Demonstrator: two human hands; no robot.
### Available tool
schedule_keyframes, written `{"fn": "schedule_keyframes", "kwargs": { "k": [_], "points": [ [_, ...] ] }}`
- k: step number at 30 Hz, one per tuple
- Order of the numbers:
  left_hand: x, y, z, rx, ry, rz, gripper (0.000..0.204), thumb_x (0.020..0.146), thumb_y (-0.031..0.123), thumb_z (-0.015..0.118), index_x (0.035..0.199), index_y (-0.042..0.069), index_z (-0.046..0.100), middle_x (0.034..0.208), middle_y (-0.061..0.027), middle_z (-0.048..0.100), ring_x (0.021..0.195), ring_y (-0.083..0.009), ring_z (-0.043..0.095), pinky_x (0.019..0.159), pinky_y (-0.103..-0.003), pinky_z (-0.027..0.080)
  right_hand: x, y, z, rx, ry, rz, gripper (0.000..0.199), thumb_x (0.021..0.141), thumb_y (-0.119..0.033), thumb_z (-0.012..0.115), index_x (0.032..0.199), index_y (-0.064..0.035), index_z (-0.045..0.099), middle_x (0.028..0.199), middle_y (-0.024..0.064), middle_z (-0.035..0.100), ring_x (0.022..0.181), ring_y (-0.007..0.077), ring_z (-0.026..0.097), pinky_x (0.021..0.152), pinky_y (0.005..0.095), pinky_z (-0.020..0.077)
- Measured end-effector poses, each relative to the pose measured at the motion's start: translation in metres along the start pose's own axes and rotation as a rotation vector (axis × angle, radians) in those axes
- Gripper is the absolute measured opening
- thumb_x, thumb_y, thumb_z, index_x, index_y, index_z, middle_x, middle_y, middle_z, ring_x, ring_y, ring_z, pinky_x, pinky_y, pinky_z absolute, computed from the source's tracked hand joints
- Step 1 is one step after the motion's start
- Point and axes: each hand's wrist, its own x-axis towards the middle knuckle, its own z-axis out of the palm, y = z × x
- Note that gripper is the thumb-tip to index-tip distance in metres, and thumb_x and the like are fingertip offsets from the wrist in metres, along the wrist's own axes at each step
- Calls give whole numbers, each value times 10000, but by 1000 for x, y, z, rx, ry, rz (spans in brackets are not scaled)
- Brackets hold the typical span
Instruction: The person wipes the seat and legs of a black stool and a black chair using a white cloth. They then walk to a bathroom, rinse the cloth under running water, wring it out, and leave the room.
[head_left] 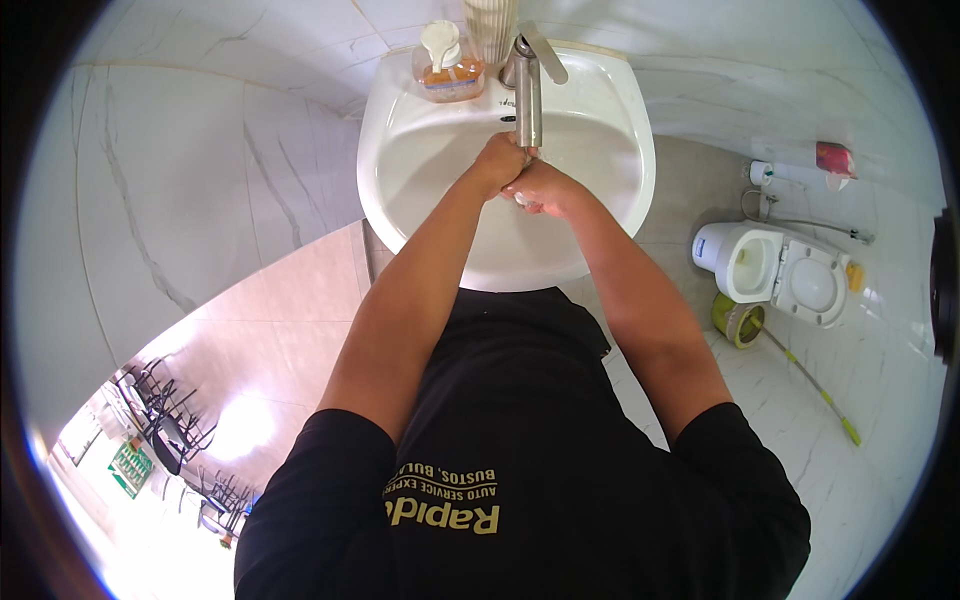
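Your left hand [498,158] & right hand [540,188] are pressed together under the chrome faucet [527,90] over the white sink [400,120] so runoff lands in-basin; fingers curled on each other, holding nothing else; soap dispenser [448,66] sits on the rim w/in reach

White marble-look tiles with grey veins cover the wall [180,190] from nine to one o'clock. At three o'clock a white toilet [785,275] with its lid up stands against the tiled wall, a yellow-green bucket [738,320] just beside it and a long-handled mop [815,385] lying on the pale floor [800,470]. At seven o'clock a bright doorway opens onto tan flooring [285,330], with dark stacked chairs [165,420] beyond.
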Motion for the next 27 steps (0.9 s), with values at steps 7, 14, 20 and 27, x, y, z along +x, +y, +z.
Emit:
{"fn": "schedule_keyframes", "kwargs": {
  "k": [7, 14, 20, 27],
  "points": [
    [30, -26, 20, 206, 280, 101, 255, 948, 199, 592, 1078, -8, 664, 984, -163, 691, 900, -259, 655, 804, -441, 527, 24, 29, 22, -617, 592, -421, 441, 838, -287, 756, 1126, -48, 524, 1004, 213, 728, 883, 364, 733, 737, 476, 580],
    [16, -15, 21, 162, 378, 85, 260, 869, 203, 702, 996, -21, 739, 1037, -277, 725, 982, -400, 709, 887, -469, 550, -9, 0, 39, -558, 610, -253, 600, 884, -296, 701, 1308, 22, 418, 1136, 257, 709, 995, 421, 723, 847, 487, 590],
    [5, -18, -8, -295, 131, -246, 229, 944, 112, 591, 1062, -40, 715, 953, -170, 719, 880, -274, 721, 774, -428, 599, -30, 14, 4, -312, 358, -414, 752, 833, -290, 823, 1422, 20, 473, 1275, 249, 635, 1026, 285, 722, 863, 382, 565],
    [-7, -15, -17, -358, -9, -103, 356, 961, 105, 603, 1295, -19, 591, 1163, -129, 685, 1053, -251, 700, 953, -445, 587, -124, -53, -20, -345, 389, -533, 537, 927, -207, 742, 1373, 22, 549, 1058, 138, 705, 846, 202, 697, 778, 338, 547]
  ]
}}
